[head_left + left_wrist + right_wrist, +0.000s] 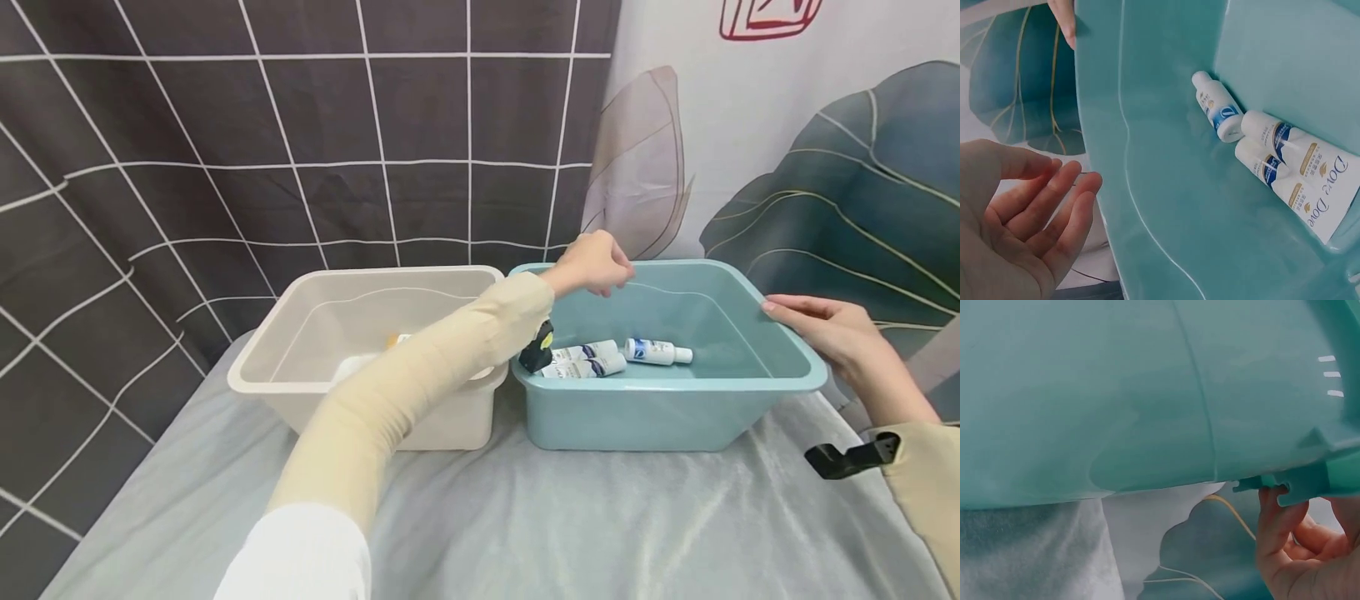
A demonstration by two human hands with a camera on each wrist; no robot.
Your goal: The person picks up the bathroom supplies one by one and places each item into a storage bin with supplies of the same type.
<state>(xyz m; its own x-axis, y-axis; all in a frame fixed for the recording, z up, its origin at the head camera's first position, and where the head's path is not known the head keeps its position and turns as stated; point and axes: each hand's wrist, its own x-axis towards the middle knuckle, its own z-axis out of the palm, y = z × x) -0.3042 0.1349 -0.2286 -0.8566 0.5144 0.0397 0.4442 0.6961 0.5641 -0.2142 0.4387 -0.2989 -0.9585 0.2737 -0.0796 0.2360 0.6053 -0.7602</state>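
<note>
A light-blue plastic bin (660,417) stands on the right. My left hand (596,262) hovers over its back left rim, with nothing between the loosely bent fingers (1063,240). At the bin's right rim, my right hand (832,329) grips the edge, its fingers curled up under the lip (1282,519) with the thumb on top. Inside the bin lie two white Dove tubes (1313,150), side by side, and a small white bottle (651,351) with a blue label. The bottle's base lies close to the caps of the tubes.
Left of the blue bin stands a beige bin (360,387), partly hidden by my left sleeve (420,375); white and orange items (396,339) show inside. Both bins rest on a grey cloth (525,517). A dark gridded curtain (420,108) and a leaf-patterned one (840,200) hang behind.
</note>
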